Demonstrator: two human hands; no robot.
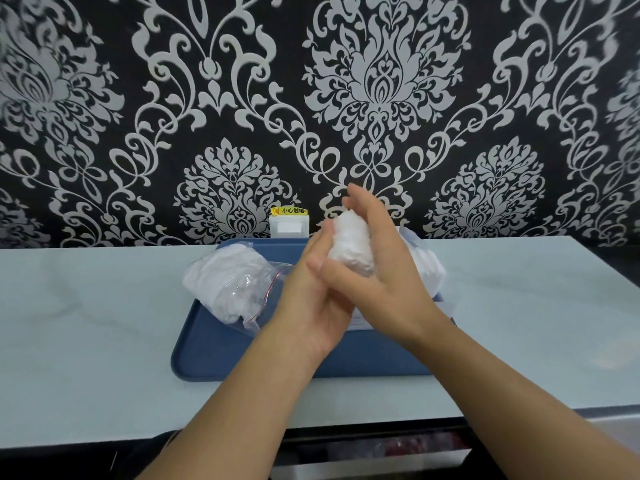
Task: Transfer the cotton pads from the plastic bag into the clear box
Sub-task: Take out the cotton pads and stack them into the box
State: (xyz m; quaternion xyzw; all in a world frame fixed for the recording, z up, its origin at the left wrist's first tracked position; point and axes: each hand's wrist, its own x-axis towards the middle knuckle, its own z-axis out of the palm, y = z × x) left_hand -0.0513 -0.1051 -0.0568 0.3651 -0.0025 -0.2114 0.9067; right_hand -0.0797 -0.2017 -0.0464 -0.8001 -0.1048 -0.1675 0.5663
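Observation:
A stack of white cotton pads [351, 245] is held up between both hands above the blue tray [221, 355]. My left hand [311, 299] cups the stack from the left, and my right hand [377, 268] grips it from the right with its fingers raised behind. A clear plastic bag [228, 285] with a red zip strip lies on the tray's left half, still holding white pads. The clear box [427, 268] stands on the tray's right side, mostly hidden behind my right hand, with white pads showing inside it.
The tray sits on a pale countertop [86, 323] against a black and white patterned wall. A white wall socket [289, 226] with a yellow warning label is behind the tray. An open drawer [374, 452] shows below the counter's front edge.

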